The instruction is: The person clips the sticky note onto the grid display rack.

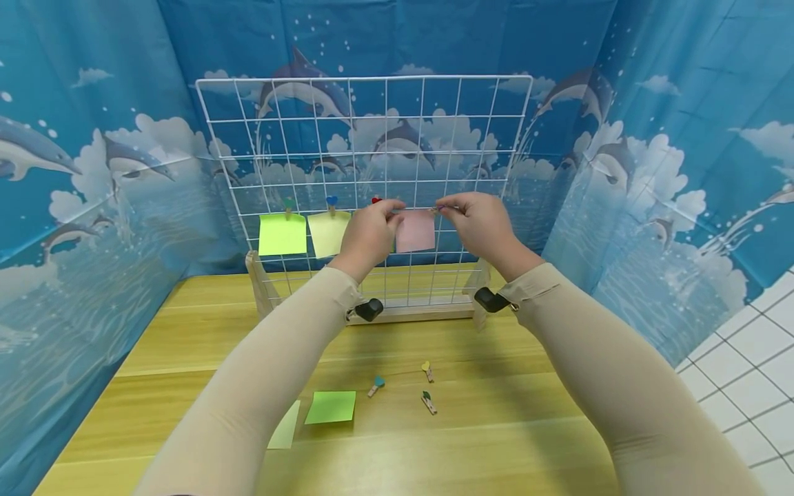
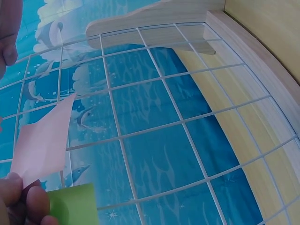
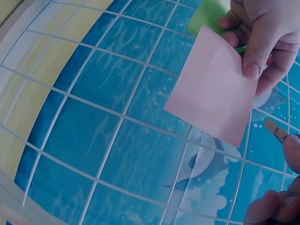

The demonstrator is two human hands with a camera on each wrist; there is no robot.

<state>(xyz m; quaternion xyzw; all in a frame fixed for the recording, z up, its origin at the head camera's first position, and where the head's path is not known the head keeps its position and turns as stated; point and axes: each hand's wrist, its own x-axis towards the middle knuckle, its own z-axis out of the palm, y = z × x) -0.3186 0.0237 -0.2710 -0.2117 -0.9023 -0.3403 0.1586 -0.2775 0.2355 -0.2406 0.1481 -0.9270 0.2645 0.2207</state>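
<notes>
My left hand (image 1: 368, 234) pinches a pink sticky note (image 1: 415, 232) by its upper left corner, thumb on the front, against the white wire grid (image 1: 386, 116). At the note's upper right corner, my right hand (image 1: 480, 220) holds a small wooden clothespin (image 3: 275, 130) between thumb and fingers. In the right wrist view its wooden tip points toward the note, a little apart from it. Behind the left hand, a green note (image 2: 75, 206) shows partly, with a red clip (image 1: 376, 200) above it.
A lime note (image 1: 282, 235) and pale yellow note (image 1: 325, 231) hang from clips on the grid. On the wooden table lie a green note (image 1: 331, 406), a pale note (image 1: 285, 428) partly behind the left sleeve, and blue (image 1: 376, 386), yellow (image 1: 427, 371) and green (image 1: 429, 403) topped clothespins.
</notes>
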